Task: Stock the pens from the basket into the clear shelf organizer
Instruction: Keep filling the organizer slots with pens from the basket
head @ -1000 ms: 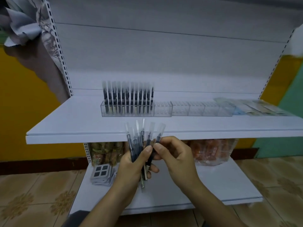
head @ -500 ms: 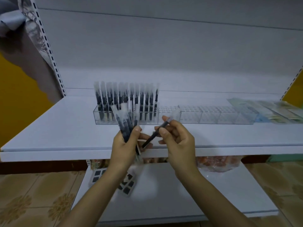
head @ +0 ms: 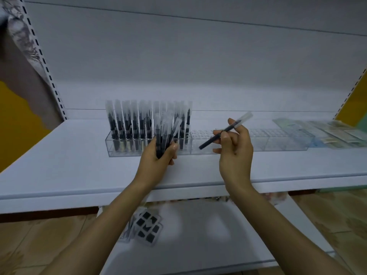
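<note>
Hands (head: 156, 158) (head: 236, 155) round bundle (head: 164, 132) left, pen (head: 210, 141) right

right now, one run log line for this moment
left grip: holds pen bundle | right grip: pinches single pen | organizer: left section filled | step: insertion not yet done

We see dim, cool, even light; the white shelf (head: 59, 155) looks bluish grey, and the lower shelf (head: 198, 245) lies in its shade. The wide lens bows the shelf edge and the left upright (head: 44, 56). Blur softens the bundle of pens (head: 164, 135) in the left hand (head: 156, 157), the single pen (head: 208, 142) in the right hand (head: 236, 155), and the far-right packets (head: 333, 132).
</note>
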The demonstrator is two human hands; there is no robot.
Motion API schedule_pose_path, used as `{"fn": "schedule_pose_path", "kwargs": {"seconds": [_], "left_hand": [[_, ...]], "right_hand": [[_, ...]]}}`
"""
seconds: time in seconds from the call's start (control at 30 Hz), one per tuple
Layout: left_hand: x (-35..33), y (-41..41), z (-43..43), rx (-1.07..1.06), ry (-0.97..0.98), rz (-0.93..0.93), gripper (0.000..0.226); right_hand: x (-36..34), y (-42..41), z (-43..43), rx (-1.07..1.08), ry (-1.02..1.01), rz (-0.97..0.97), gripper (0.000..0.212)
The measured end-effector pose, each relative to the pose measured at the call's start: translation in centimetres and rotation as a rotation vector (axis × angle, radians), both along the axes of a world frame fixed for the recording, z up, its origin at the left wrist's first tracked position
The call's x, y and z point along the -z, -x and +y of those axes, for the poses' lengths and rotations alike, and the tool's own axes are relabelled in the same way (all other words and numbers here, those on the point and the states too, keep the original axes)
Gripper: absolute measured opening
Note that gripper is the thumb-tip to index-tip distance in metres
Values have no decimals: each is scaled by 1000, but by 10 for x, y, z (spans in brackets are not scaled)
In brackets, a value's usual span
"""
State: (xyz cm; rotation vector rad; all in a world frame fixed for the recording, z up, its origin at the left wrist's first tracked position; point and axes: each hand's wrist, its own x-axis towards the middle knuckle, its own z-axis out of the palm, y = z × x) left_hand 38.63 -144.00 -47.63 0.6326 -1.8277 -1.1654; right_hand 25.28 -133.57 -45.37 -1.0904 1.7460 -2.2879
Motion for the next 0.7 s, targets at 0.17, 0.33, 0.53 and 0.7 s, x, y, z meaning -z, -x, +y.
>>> {"fn": "schedule_pose_path", "kwargs": {"seconds": [0.17,0.33,0.53,0.7], "left_hand": [[1,-2,-7,76,-61,-31,13],[1,-5,-15,67,-215,58,13],[3,-5,-12,71,-149,4,27],[2,-4,-12,50,-145,3,24]], "right_hand": [[-7,21,-48,84,-68,132,29],[2,26,-81,146,-61,211,31],[10,26,-92,156,-180,408,24],[5,27,-92,134,-398,558,16]]}}
